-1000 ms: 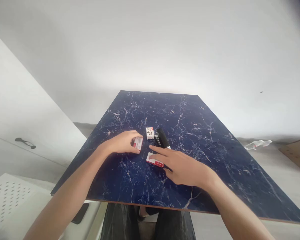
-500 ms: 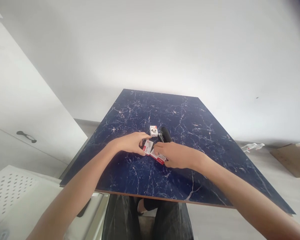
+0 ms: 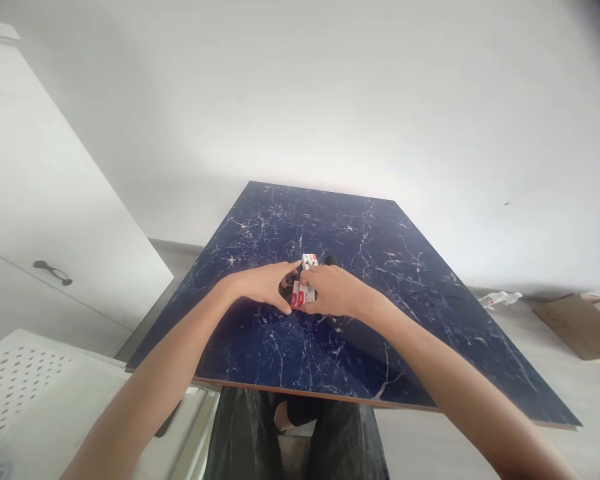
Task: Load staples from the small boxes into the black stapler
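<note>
Box (image 3: 310, 259) partly behind right hand (image 3: 336, 291)

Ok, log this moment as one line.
left hand: cupped beside left red-white box; right hand: gripping right red-white box; third box: just beyond; black object: mostly hidden

In front of me the table (image 3: 330, 360) looks smooth and glossy, its top patterned like marble, with a brown, wood-like edge (image 3: 330, 398), and the boxes (image 3: 307, 294) seem to be thin, smooth printed card. My trousers (image 3: 350, 443) are dark, matt cloth. Around me I see a smooth, matt wall (image 3: 300, 87), a smooth cabinet (image 3: 55, 173) with a faint sheen, its handle (image 3: 53, 272) perhaps metal, a dull cardboard carton (image 3: 567, 327) and some packaging (image 3: 500, 299) of clear, shiny plastic.
</note>
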A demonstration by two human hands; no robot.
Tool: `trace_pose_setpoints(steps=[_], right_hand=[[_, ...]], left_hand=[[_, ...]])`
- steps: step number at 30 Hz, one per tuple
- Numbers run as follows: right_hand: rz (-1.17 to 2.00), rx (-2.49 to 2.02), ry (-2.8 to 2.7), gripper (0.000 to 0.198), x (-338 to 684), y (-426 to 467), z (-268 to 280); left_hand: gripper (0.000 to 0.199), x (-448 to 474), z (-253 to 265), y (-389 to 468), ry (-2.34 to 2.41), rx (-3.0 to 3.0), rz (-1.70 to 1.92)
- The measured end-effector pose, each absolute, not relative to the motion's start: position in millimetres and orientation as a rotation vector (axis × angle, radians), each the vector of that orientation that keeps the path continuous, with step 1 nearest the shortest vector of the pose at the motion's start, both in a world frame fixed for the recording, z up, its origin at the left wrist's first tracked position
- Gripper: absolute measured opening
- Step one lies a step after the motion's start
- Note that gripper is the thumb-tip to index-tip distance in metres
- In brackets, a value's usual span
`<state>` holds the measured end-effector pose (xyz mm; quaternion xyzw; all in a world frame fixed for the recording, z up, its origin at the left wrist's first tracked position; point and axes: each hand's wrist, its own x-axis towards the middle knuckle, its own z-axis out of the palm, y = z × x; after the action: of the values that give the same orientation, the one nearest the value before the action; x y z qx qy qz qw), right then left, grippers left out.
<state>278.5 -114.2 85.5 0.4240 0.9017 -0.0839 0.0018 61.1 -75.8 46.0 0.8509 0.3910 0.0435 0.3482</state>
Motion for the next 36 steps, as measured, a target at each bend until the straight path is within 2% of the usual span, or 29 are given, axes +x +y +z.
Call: trace_pose_setpoints(steps=[5, 10, 13, 16, 18, 26, 30, 33, 36], right_hand=[[-0.563, 1.398, 2.927, 0.029, 291, -109, 89], [-0.600, 2.059, 2.772, 0.042, 341, -111, 78], [-0.999, 2.134, 2.619, 0.054, 361, -111, 56], [-1.411, 2.033, 2.547, 0.049, 368, -110, 41], [-1.540, 1.988, 2.534, 0.044, 368, -111, 37], [-1.717, 2.109, 2.484, 0.038, 360, -115, 27], [-1.691, 2.115, 2.503, 0.038, 359, -116, 27], [-1.627, 2.101, 2.533, 0.037, 360, -116, 28], [-1.569, 2.091, 2.565, 0.037, 361, -116, 27]], left_hand=[[0.111, 66, 49, -82, 0.905, 2.233, 0.190], [0.102, 78, 40, -89, 0.963, 2.288, 0.191], [0.092, 88, 34, -92, 0.984, 2.312, 0.244], [0.082, 103, 26, -96, 1.063, 2.297, 0.348], [0.074, 112, 22, -99, 1.076, 2.291, 0.403], [0.054, 119, 23, -99, 1.040, 2.266, 0.452], [0.045, 123, 22, -101, 1.060, 2.297, 0.487], [0.049, 128, 18, -105, 1.119, 2.326, 0.514], [0.062, 130, 18, -110, 1.126, 2.384, 0.535]])
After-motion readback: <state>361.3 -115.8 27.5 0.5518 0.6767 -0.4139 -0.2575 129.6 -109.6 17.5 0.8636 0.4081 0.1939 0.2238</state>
